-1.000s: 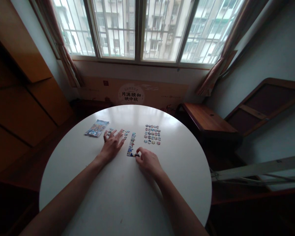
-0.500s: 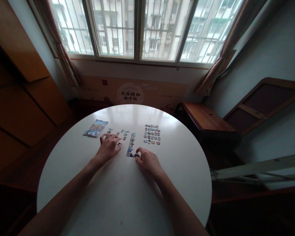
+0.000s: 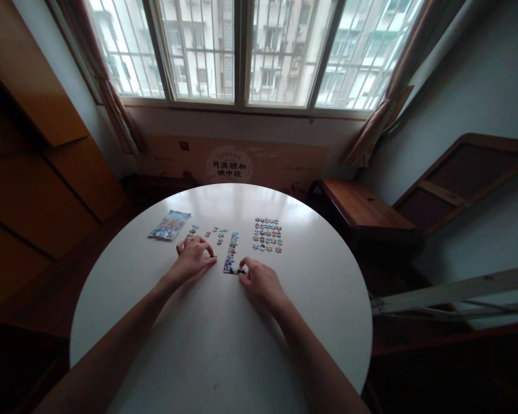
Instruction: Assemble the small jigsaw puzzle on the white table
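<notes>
A narrow strip of joined puzzle pieces [image 3: 231, 253] lies near the middle of the round white table [image 3: 224, 339]. My right hand [image 3: 259, 280] rests at the strip's near end, fingers pinched on a small dark piece [image 3: 240, 271] against it. My left hand [image 3: 194, 256] lies left of the strip, fingers curled and pinching a small dark piece [image 3: 212, 256] on the tabletop. Loose pieces [image 3: 218, 233] are scattered just beyond my left hand.
A grid of separate puzzle pieces [image 3: 267, 236] lies right of the strip. A colourful printed card [image 3: 170, 224] sits at the table's far left. A wooden side table [image 3: 362, 210] stands to the right, wooden cabinets [image 3: 38, 167] to the left, barred windows [image 3: 246, 52] ahead.
My left hand went from spread flat over the loose pieces to curled, drew back toward me and now pinches a small piece. My right hand stayed at the strip's near end.
</notes>
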### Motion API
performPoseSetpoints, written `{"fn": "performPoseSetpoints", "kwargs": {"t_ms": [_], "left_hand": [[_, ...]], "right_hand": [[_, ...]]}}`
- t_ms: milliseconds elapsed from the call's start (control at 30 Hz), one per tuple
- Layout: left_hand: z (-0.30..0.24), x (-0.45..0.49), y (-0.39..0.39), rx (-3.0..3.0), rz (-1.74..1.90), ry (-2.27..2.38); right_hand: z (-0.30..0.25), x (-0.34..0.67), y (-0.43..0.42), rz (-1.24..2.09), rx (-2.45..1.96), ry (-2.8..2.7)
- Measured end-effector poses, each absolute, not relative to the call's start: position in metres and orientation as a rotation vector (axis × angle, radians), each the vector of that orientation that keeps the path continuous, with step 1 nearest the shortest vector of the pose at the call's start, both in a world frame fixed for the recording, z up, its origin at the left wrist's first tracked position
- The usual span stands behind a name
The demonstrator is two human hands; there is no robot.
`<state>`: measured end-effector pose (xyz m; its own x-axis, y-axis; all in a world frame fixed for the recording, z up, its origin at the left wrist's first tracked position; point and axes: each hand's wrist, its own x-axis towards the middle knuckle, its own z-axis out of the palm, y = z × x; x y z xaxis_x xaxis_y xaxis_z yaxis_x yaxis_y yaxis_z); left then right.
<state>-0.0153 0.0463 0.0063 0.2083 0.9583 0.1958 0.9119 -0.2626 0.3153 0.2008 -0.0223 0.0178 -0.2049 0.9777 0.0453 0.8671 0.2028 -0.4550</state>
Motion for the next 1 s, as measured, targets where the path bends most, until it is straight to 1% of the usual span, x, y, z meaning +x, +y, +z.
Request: {"fn": "performPoseSetpoints", "kwargs": {"t_ms": [167,367,467,700,1000], "left_hand": [[0.009,-0.011,0.043,2.317,0.584,1.795],[0.011,-0.004,0.038,2.367,0.651,1.533],[0.014,-0.007,0.036,2.410,0.708,1.551],[0.021,-0.024,0.040,2.444,0.497,1.632],[0.018,-0.029,0.045,2.423,0.487,1.591]], "right_hand": [[0.019,0.201,-0.023,0.485,-1.742,-2.164],[0.024,0.200,-0.024,0.492,-1.736,-2.175],[0.025,0.200,-0.024,0.508,-1.756,-2.171],[0.022,0.201,-0.024,0.503,-1.732,-2.167],[0.025,0.200,-0.025,0.519,-1.747,-2.175]]}}
